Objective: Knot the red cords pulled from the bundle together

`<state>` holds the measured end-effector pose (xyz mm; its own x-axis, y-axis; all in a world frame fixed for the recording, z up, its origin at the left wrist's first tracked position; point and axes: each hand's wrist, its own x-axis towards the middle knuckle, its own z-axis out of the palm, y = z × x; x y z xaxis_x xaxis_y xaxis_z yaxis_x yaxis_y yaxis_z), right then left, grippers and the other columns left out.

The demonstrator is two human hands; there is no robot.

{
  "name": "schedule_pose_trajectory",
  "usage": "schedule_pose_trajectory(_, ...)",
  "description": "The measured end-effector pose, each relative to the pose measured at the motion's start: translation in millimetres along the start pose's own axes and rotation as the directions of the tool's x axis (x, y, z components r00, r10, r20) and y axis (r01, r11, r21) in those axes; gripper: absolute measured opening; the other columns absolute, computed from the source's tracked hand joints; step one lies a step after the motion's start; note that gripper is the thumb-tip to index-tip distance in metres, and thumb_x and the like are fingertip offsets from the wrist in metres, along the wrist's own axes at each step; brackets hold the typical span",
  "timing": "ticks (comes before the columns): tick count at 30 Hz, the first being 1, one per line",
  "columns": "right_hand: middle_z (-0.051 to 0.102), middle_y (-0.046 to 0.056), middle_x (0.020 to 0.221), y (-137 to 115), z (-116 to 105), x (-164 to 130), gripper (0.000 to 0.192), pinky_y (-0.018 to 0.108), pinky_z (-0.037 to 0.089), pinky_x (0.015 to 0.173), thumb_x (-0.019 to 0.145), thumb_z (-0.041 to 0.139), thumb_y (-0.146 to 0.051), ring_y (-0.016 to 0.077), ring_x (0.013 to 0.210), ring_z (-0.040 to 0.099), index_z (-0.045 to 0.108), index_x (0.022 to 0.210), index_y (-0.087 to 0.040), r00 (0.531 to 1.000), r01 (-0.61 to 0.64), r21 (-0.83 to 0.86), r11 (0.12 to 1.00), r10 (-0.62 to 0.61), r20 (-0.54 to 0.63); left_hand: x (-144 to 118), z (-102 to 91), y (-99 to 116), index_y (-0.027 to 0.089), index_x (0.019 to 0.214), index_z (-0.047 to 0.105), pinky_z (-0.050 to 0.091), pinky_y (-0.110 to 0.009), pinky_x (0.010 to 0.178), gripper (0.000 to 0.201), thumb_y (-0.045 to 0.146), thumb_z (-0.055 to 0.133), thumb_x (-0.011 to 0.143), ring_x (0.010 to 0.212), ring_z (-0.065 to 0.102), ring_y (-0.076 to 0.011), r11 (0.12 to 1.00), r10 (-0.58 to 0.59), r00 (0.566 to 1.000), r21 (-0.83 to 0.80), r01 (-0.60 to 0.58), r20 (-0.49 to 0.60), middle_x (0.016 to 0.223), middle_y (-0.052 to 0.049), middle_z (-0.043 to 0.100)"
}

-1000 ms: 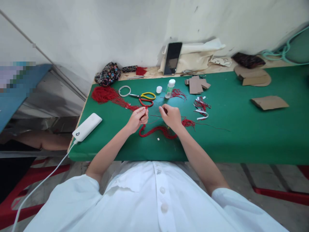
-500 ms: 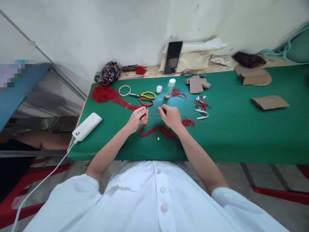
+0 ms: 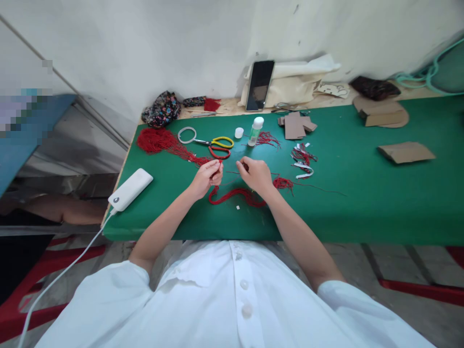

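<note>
Left hand pinches the red cord below the scissors; right hand grips its thread; bundle unfinished, I judge.

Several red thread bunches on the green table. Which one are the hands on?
The curved red thread bundle at the near edge: the left hand pinches its end, the right hand rests over it. The big pile far left and the small bunch by the white bottle lie untouched.

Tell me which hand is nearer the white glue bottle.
Right. The right hand sits just below the white glue bottle, almost directly under it on the green table. The left hand is farther off, below and to the left of the bottle.
</note>
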<state>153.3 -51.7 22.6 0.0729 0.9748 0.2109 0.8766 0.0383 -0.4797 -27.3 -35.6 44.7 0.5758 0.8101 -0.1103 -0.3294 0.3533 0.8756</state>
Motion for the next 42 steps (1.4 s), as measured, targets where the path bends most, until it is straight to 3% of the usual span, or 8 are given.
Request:
schedule_pose_trajectory(20, 0.064, 0.006, 0.067, 0.7, 1.9, 0.5, 0.031, 0.026, 0.021, 0.056, 0.092, 0.044, -0.038, 0.015, 0.058, 0.049, 0.065, 0.082, -0.019, 1.0, 0.02, -0.034, 0.999, -0.019, 0.025, -1.1, 2.1, 0.9, 0.015, 0.07, 0.047, 0.018, -0.016, 0.041, 0.025, 0.031, 0.058, 0.086, 0.038, 0.023, -0.002, 1.0, -0.011, 1.0, 0.015, 0.011, -0.007, 0.046, 0.009, 0.031)
schedule_pose_trajectory(27, 0.058, 0.003, 0.061, 0.4, 1.6, 0.7, 0.03, 0.026, 0.02, 0.055, 0.092, 0.045, -0.038, 0.0134, 0.054, 0.044, 0.064, 0.079, -0.018, 0.999, 0.015, -0.029, 0.999, -0.013, 0.049, -0.6, 1.1, 0.1, 0.015, 0.07, 0.047, 0.018, -0.016, 0.041, 0.025, 0.03, 0.058, 0.086, 0.038, 0.023, -0.0021, 1.0, -0.017, 1.0, 0.013, 0.017, -0.009, 0.046, 0.009, 0.031)
schedule_pose_trajectory(30, 0.057, 0.001, 0.06, -0.8, -0.2, -0.1, 0.027, 0.025, 0.022, 0.055, 0.092, 0.046, -0.036, 0.0127, 0.054, 0.045, 0.063, 0.081, -0.018, 0.989, 0.089, 0.055, 0.994, -0.095, 0.113, -0.4, 0.7, -0.4, 0.015, 0.07, 0.047, 0.018, -0.016, 0.041, 0.025, 0.03, 0.057, 0.087, 0.038, 0.023, -0.0021, 1.0, -0.018, 1.0, 0.014, 0.018, -0.016, 0.047, 0.009, 0.031)
schedule_pose_trajectory(33, 0.062, 0.001, 0.067, -2.0, 1.5, -2.1, 0.019, 0.024, 0.028, 0.058, 0.09, 0.051, -0.033, 0.0135, 0.06, 0.052, 0.062, 0.096, -0.019, 0.942, 0.239, 0.126, 0.963, -0.261, 0.209, -0.3, 0.8, -0.6, 0.015, 0.069, 0.047, 0.018, -0.016, 0.041, 0.024, 0.028, 0.057, 0.087, 0.038, 0.023, -0.002, 1.0, -0.015, 1.0, 0.01, 0.015, -0.017, 0.047, 0.009, 0.032)
schedule_pose_trajectory(37, 0.067, 0.007, 0.09, -3.4, 10.3, -5.3, 0.026, 0.025, 0.033, 0.064, 0.089, 0.055, -0.033, 0.0179, 0.079, 0.06, 0.058, 0.111, -0.019, 0.871, 0.403, 0.006, 0.915, -0.385, 0.306, -0.4, 1.6, -0.3, 0.015, 0.069, 0.046, 0.019, -0.015, 0.041, 0.025, 0.028, 0.057, 0.087, 0.038, 0.023, -0.0018, 1.0, -0.025, 0.999, 0.012, 0.026, -0.033, 0.047, 0.009, 0.031)
schedule_pose_trajectory(42, 0.064, 0.01, 0.101, -3.0, 15.8, -6.4, 0.026, 0.027, 0.037, 0.068, 0.091, 0.053, -0.033, 0.0204, 0.089, 0.061, 0.057, 0.112, -0.018, 0.848, 0.451, -0.074, 0.889, -0.401, 0.348, -0.2, 1.5, -0.6, 0.015, 0.07, 0.046, 0.019, -0.015, 0.041, 0.025, 0.029, 0.057, 0.087, 0.038, 0.023, -0.0017, 1.0, -0.025, 0.999, 0.015, 0.025, -0.036, 0.047, 0.009, 0.032)
